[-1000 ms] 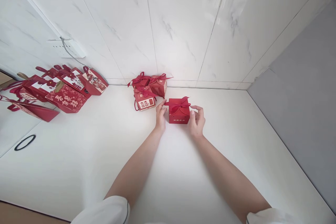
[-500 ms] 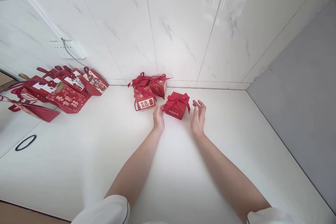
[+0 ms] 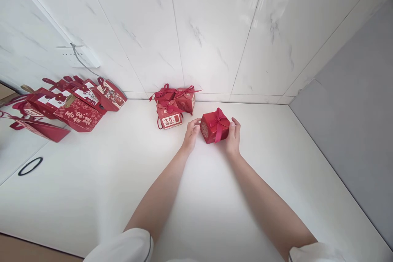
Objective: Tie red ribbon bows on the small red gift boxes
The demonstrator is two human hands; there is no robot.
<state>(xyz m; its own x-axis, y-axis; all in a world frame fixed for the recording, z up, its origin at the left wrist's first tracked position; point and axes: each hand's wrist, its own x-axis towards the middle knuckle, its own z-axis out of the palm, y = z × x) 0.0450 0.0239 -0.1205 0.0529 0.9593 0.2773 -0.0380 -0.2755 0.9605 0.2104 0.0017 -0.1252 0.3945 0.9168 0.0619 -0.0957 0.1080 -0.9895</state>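
Note:
A red gift box (image 3: 211, 130) tied with a red ribbon bow stands on the white countertop between my hands. Its left face carries a round gold pattern. My right hand (image 3: 233, 136) grips the box's right side, thumb at the front edge and fingers behind it. At the left corner, my left hand (image 3: 190, 134) is open, its fingertips at or very near the box; whether they touch I cannot tell. Just behind my left hand sits a cluster of three similar red boxes (image 3: 169, 120) with ribbon bows, the front one showing a cream label.
Several red paper gift bags (image 3: 79, 115) with loop handles stand at the far left. A wall socket (image 3: 80, 57) with a grey cable is above them. A black ring (image 3: 30, 166) lies at the left. White tiled wall closes the back; a grey panel (image 3: 353, 131) bounds the right.
The gift box has turned so its left face shows and has shifted slightly right. My right hand has closed on its side. My left hand has moved slightly right.

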